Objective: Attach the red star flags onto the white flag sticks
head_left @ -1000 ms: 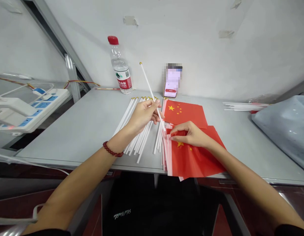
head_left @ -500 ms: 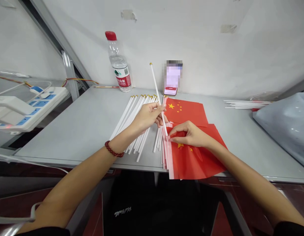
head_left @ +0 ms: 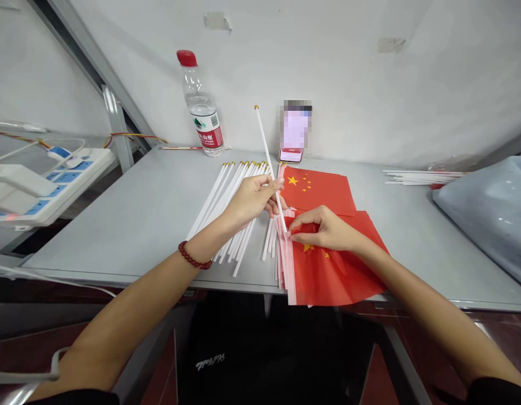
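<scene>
White stick (head_left: 266, 145) swings a bit more upright since a second ago, and its lower end now meets the edge of the front red flag (head_left: 331, 278). From my seat far off, I've got my left hand (head_left: 255, 197) gripping that stick partway down, gold tip pointing up. My right hand (head_left: 323, 228) is narrow — thumb and finger pinched on the flag's upper left corner, right at its pale sleeve (head_left: 291, 275). Honestly can't tell if the stick is inside the sleeve or just against it. That flag lies on top of a pile at the near edge of the gray table (head_left: 117, 225), hanging over slightly. Just behind it I see another red flag (head_left: 323, 194) with yellow stars, and to the left a spread of white sticks (head_left: 235, 185), gold ends toward the wall (head_left: 353, 112). Back there stand a red-capped water bottle (head_left: 203, 115) and a leaning smartphone (head_left: 290, 157) — partly blurred. More sticks (head_left: 412, 179) lie near a plastic bag (head_left: 488, 214) on the right; a power strip (head_left: 91, 163) sits far left.
</scene>
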Tool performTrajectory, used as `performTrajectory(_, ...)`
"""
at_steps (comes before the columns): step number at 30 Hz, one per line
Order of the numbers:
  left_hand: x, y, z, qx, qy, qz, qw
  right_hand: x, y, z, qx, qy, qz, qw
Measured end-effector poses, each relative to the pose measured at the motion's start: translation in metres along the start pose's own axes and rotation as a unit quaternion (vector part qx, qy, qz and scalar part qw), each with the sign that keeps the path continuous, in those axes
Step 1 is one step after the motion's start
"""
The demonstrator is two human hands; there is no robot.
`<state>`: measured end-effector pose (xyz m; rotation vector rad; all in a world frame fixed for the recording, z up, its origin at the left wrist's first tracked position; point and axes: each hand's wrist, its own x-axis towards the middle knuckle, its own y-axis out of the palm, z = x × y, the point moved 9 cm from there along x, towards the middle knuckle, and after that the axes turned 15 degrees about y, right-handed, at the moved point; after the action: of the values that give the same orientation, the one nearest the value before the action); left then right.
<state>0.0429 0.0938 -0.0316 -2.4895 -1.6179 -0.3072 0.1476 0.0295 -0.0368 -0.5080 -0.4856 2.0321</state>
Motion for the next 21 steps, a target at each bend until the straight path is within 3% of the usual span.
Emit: performTrajectory(21, 0.0000, 0.0016, -0.0006, 0.001, 0.007, 0.000, 1.000, 0.0006, 0.0016, 0.0005, -0.006, -0.005, 0.003, 1.000)
